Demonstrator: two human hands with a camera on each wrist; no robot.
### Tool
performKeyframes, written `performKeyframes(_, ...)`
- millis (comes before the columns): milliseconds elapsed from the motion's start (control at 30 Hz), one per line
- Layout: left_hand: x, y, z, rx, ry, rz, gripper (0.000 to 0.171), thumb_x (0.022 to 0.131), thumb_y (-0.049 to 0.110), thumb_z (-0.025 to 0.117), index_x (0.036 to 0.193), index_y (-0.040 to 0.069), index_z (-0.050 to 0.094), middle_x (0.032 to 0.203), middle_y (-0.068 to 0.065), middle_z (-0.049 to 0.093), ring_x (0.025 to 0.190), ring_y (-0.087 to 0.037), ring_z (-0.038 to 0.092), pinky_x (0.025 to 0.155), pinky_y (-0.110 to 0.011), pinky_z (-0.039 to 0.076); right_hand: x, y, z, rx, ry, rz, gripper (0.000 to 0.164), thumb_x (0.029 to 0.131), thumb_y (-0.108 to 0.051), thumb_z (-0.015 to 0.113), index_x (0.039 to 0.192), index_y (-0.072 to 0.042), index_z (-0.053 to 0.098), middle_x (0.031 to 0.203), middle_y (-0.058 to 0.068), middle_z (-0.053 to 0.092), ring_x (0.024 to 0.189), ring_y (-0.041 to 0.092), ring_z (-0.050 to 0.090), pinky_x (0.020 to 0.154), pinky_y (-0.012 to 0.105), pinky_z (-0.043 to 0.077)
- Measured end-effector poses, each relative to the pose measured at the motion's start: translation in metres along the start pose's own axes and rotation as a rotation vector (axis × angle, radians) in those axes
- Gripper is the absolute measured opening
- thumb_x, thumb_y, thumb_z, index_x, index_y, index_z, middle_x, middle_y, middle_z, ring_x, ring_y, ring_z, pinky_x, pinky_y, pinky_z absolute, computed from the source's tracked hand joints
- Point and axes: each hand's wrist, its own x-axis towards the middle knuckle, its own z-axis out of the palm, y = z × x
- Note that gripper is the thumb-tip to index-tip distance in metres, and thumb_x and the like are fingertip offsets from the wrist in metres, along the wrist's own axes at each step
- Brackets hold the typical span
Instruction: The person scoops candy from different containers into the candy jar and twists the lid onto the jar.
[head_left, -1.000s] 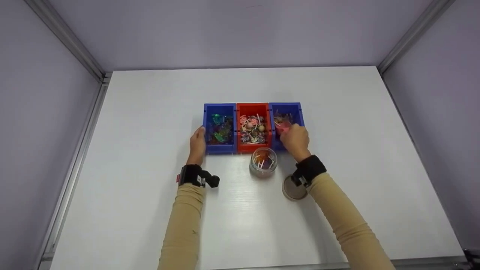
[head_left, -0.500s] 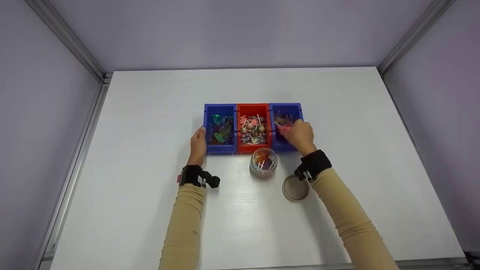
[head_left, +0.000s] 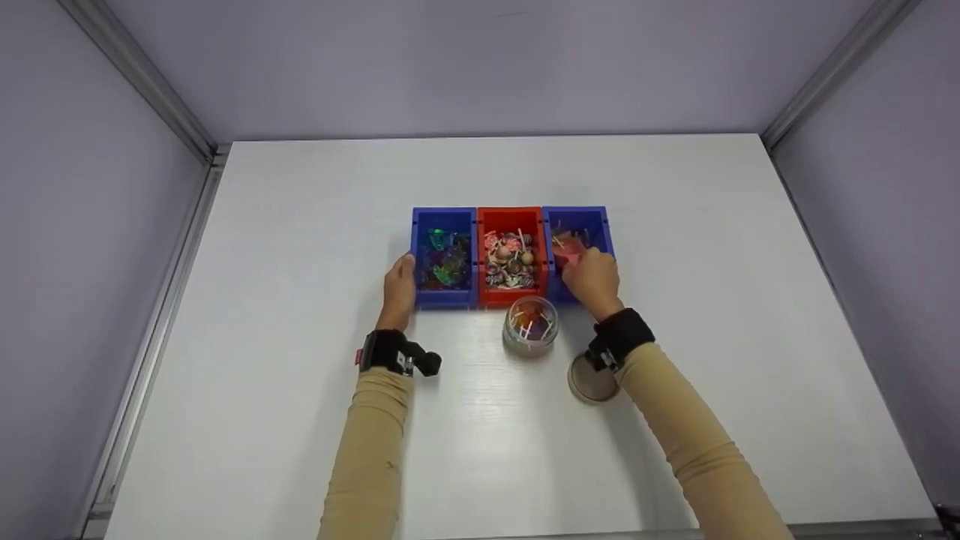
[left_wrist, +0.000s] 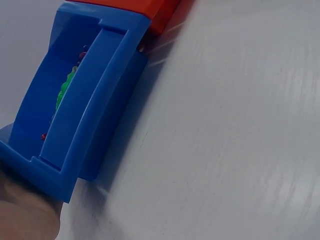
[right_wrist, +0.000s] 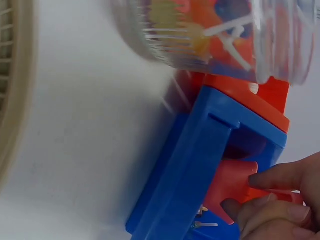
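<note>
My left hand (head_left: 399,289) rests along the outer left wall of the left blue bin (head_left: 444,300), which holds green and other coloured translucent pieces. In the left wrist view, part of that hand (left_wrist: 25,215) shows under the bin's corner; most of its fingers are hidden. My right hand (head_left: 592,281) reaches into the right blue bin (head_left: 574,211) and grips a pinkish-red scoop (right_wrist: 232,185). The right wrist view shows fingers and thumb around the scoop's handle end, with small white-stemmed pieces beside it, probably lollipop-shaped charms (right_wrist: 205,224).
Between the blue bins sits a red bin (head_left: 510,213) of lollipop-like pieces with white sticks. A clear jar (head_left: 529,346), partly filled with coloured stick pieces, stands in front of it. A round lid (head_left: 591,382) lies on the white table (head_left: 480,450), under the right wrist.
My right hand shifts slightly right with the scoop, then back left and toward me, staying in the right bin. The left hand keeps its place against the left bin.
</note>
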Motion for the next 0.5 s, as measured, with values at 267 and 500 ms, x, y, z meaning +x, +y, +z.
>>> performKeyframes(267,0.001,0.002,-0.001,0.008,0.004,0.012,0.056,0.107,0.037,0.026,0.152,0.003,0.026,0.160,-0.014,0.027,0.151,-0.028,0.022,0.126,-0.038,0.020,-0.003,0.004,0.004,-0.063,0.053,-0.059,0.022,0.086,-0.013,0.057,0.079,0.005,0.066,0.090,0.029,0.070,0.082,0.042,0.068,0.071,0.055,0.056)
performKeyframes(500,0.001,-0.001,0.001,0.011,0.016,0.008,0.055,0.107,0.035,0.026,0.152,0.003,0.026,0.160,-0.015,0.027,0.151,-0.029,0.022,0.126,-0.038,0.020,-0.001,0.011,0.011,-0.061,0.088,-0.057,0.025,0.088,-0.015,0.059,0.087,0.007,0.070,0.091,0.030,0.071,0.083,0.044,0.069,0.072,0.056,0.056)
